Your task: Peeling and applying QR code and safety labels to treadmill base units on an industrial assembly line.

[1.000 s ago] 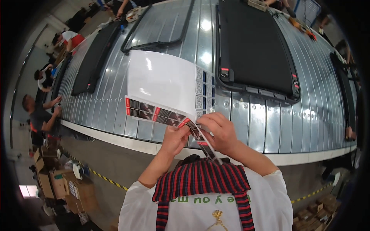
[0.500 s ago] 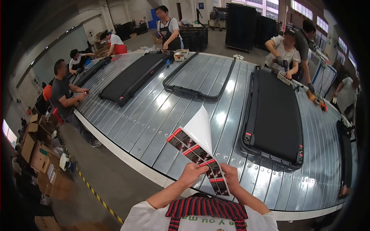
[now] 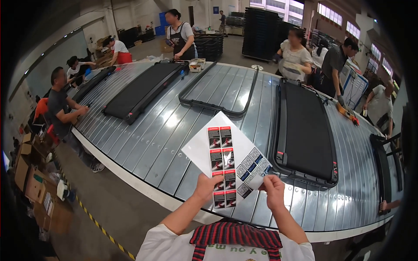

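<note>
I hold a white sheet of stickers [image 3: 222, 152] up in front of me, with a column of red-and-black labels and a patch of small blue-and-black ones. My left hand [image 3: 206, 186] pinches the sheet's lower edge at the bottom of the red-and-black column. My right hand [image 3: 273, 189] grips its lower right corner beside the small labels. Beyond the sheet lies a wide ribbed metal conveyor [image 3: 174, 126] carrying a flat black treadmill [image 3: 307, 130] to my right.
Another black treadmill [image 3: 141, 91] and an empty black frame [image 3: 217, 93] lie farther along the conveyor. Several people work around its far and left sides. Cardboard boxes [image 3: 32, 182] stand at the lower left by a yellow-black floor line [image 3: 98, 226].
My view has tilted up from the conveyor to the hall. The sheet, seen bent and edge-on before, now faces me flat with both hands still at its lower edge.
</note>
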Demonstrator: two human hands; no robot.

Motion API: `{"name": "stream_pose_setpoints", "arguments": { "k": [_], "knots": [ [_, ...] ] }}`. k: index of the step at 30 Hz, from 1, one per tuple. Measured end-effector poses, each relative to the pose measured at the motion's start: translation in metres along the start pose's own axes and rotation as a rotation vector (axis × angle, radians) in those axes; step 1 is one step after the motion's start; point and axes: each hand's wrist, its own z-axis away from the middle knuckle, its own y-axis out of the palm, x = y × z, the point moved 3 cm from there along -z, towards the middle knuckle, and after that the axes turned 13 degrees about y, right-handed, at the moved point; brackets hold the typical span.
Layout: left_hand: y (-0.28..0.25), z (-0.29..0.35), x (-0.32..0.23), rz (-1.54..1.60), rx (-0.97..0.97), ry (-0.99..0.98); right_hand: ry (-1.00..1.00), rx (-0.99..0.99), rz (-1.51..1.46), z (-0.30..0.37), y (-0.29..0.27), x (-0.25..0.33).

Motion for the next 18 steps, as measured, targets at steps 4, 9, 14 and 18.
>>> {"name": "stream_pose_setpoints", "arguments": {
  "k": [4, 9, 14, 18],
  "knots": [
    [-0.01, -0.019, 0.002, -0.146, -0.01, 0.003, -0.15, -0.079, 0.096, 0.005, -0.002, 0.016],
    [0.003, -0.03, 0.032, -0.409, 0.153, -0.059, -0.617, -0.247, 0.667, 0.015, 0.031, 0.042],
    [0.031, -0.017, 0.051, -0.504, 0.33, 0.014, -0.728, 0.01, 1.117, 0.029, 0.076, 0.02],
    [0.014, -0.01, 0.054, -0.622, 0.271, 0.1, -0.715, 0.125, 1.02, 0.036, 0.067, 0.022]
  ]
}}
